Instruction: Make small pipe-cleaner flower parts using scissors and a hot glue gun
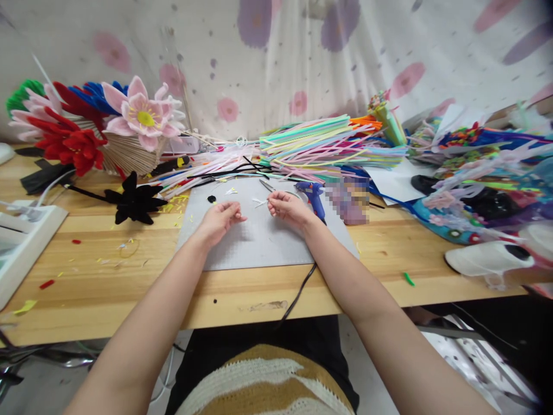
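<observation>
Over grey mat (259, 251), my left hand (220, 221) and right hand (288, 210) grips pinched narrow, can't tell on what; glue gun (315, 199) at mat's far right.

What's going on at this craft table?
A person has both hands over a grey mat. The left hand and right hand are apart, fingertips pinched; whatever they may hold is too small to make out. A blue glue gun lies by the right hand, bundles of colourful pipe cleaners lie behind, and fuzzy flowers stand at the left.
</observation>
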{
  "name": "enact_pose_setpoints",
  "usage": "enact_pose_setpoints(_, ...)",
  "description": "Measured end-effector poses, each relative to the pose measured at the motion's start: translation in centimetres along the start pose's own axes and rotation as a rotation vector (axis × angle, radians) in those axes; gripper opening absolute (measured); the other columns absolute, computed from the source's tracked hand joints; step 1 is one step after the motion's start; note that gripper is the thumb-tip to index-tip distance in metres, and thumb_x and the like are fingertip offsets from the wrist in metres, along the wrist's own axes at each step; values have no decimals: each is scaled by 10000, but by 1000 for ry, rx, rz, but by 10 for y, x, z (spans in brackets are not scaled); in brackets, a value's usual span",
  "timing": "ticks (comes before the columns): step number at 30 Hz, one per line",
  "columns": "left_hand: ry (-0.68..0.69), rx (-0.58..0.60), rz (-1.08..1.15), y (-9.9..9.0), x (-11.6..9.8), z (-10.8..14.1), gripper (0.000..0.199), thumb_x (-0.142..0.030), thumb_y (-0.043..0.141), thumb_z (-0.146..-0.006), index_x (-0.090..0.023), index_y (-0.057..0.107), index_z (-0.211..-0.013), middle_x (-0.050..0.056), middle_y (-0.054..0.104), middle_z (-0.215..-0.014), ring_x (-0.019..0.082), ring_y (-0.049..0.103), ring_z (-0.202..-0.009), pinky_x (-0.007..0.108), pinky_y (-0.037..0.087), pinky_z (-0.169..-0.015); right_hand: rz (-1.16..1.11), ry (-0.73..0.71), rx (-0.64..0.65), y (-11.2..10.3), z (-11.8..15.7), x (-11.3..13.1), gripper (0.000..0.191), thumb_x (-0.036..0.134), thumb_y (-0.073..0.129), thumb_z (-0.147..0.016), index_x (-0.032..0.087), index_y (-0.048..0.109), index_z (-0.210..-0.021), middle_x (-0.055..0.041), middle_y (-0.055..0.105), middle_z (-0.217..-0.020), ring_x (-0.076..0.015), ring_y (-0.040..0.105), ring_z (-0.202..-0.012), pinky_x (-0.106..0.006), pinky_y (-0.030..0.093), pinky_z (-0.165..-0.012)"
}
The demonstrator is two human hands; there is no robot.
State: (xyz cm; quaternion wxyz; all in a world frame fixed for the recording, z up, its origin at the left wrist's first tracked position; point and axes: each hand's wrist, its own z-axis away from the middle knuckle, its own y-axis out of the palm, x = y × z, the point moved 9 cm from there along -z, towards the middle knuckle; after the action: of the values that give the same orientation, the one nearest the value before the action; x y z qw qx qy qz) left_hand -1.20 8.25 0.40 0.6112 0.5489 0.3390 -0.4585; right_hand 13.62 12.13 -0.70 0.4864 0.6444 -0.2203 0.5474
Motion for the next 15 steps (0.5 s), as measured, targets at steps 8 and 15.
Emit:
enact_pose_setpoints(8,137,-143,77,-41,-19,6,260,-279,766,-597,-125,557,-612,-41,497,-583,27,461,-529,204,510,-634,230,-33,-172,-19,-3,11,212,344,649,-696,162,564,-765,35,593,-593,-47,499,-469,-176,362,-476)
enact_pose_setpoints(15,265,-352,-20,-78,-42,9,274,-347,627,-726,-179,440,-616,-69,359,-493,40,331,-419,169,327,-423,642,-98,-258,-19,-10,22,315,438,488,-799,190,443,-610,56,456,-461,-62,376,-419,-206,280,-460)
